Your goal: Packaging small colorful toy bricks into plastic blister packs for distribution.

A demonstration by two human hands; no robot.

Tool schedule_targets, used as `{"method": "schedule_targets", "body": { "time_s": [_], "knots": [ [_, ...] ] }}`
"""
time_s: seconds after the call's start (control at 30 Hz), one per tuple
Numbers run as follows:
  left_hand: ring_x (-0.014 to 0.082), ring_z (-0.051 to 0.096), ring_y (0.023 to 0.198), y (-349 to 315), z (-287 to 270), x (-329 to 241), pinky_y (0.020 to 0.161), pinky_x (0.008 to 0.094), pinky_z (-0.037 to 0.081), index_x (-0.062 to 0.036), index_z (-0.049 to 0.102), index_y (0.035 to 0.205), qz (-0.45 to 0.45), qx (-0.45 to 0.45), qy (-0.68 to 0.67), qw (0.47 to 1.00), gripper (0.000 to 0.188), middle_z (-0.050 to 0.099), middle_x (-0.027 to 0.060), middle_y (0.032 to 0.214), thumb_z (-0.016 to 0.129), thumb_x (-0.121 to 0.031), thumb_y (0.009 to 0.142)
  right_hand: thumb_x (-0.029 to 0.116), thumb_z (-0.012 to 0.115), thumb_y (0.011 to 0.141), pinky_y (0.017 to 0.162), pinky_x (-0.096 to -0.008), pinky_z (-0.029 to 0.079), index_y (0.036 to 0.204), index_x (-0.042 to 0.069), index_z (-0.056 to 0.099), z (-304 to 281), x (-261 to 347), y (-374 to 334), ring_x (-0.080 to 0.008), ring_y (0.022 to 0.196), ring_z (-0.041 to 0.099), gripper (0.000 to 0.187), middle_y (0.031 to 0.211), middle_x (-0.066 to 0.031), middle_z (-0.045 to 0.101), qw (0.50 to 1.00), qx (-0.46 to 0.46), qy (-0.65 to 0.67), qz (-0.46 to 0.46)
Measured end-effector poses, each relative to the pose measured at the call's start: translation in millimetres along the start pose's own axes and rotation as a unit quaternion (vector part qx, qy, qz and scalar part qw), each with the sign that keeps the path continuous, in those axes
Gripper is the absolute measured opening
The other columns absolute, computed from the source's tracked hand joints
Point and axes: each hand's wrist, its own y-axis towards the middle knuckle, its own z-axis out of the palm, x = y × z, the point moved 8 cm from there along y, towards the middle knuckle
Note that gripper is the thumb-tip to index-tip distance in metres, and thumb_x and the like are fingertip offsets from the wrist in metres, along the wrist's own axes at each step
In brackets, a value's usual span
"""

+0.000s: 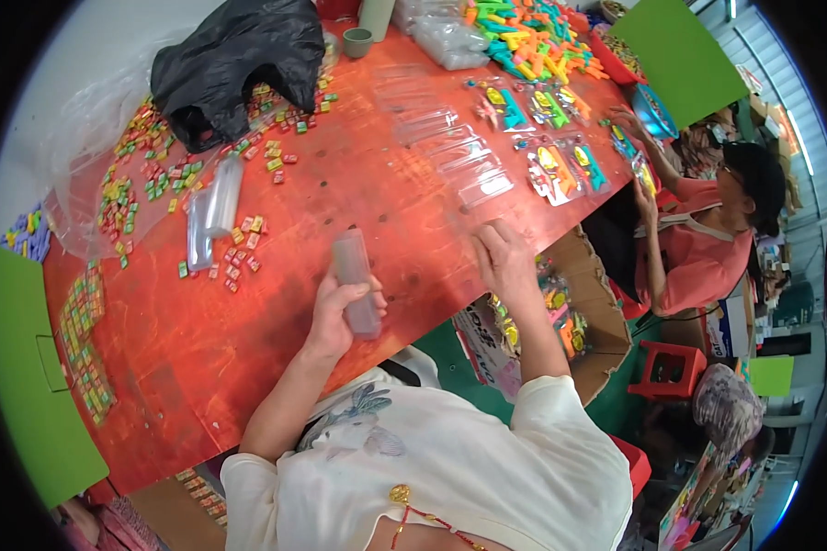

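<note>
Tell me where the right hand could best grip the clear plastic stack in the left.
Probably the upper end of the clear plastic stack, across its long edges, coming from the right. It is long and narrow, the left hand wraps its middle, and that end juts free. The right hand is on that side.

Bright, fairly even light; a white strip light (797,138) glows at the right; glare streaks the clear sleeves (476,165). Edges bend toward 4 black corners; the right hand (505,260) is slightly blurred.
</note>
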Motion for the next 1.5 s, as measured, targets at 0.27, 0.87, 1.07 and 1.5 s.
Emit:
{"method": "schedule_targets", "body": {
  "time_s": [0.27,0.87,1.07,1.5],
  "knots": [
    [0.0185,0.063,0.072,4,20,20,0.064,0.0335,0.055,-0.0055,0.044,0.114,-0.038,0.041,-0.012,0.998,0.038,0.060,0.0092,0.088,0.060,-0.012,0.079,0.005,0.060,0.077,0.078,-0.0423,0.048,0.098,0.006,0.060,37,-98,-26,-0.0321,0.092,0.058,0.021,0.096,-0.0131,0.058,0.977,0.073,-0.197,0.028],
    [0.0177,0.063,0.076,-4,17,19,0.067,0.0309,0.054,-0.0065,0.045,0.120,-0.038,0.053,0.044,0.997,0.045,0.061,0.0087,0.091,0.059,-0.016,0.078,0.011,0.058,0.093,0.063,-0.0238,0.045,0.093,0.000,0.062,95,69,-24,-0.0085,0.069,0.057,0.012,0.077,-0.0019,0.060,0.701,0.255,0.621,0.240],
    [0.0183,0.063,0.075,-2,27,24,0.066,0.0310,0.054,-0.0051,0.047,0.116,-0.054,0.107,0.027,0.992,0.041,0.063,0.0109,0.090,0.056,-0.021,0.079,0.013,0.057,0.093,0.058,-0.0232,0.043,0.090,0.002,0.063,91,62,-31,-0.0082,0.063,0.055,0.013,0.070,-0.0013,0.059,0.707,0.235,0.621,0.244],
    [0.0232,0.065,0.075,-11,-4,14,0.066,0.0385,0.057,-0.0066,0.043,0.124,-0.044,0.032,-0.038,0.998,0.046,0.063,0.0116,0.091,0.054,-0.014,0.080,0.011,0.066,0.074,0.074,-0.0399,0.045,0.091,0.008,0.057,-2,-25,-41,-0.0266,0.084,0.058,0.020,0.085,-0.0079,0.057,0.983,0.094,-0.157,0.007]
  ]
}}
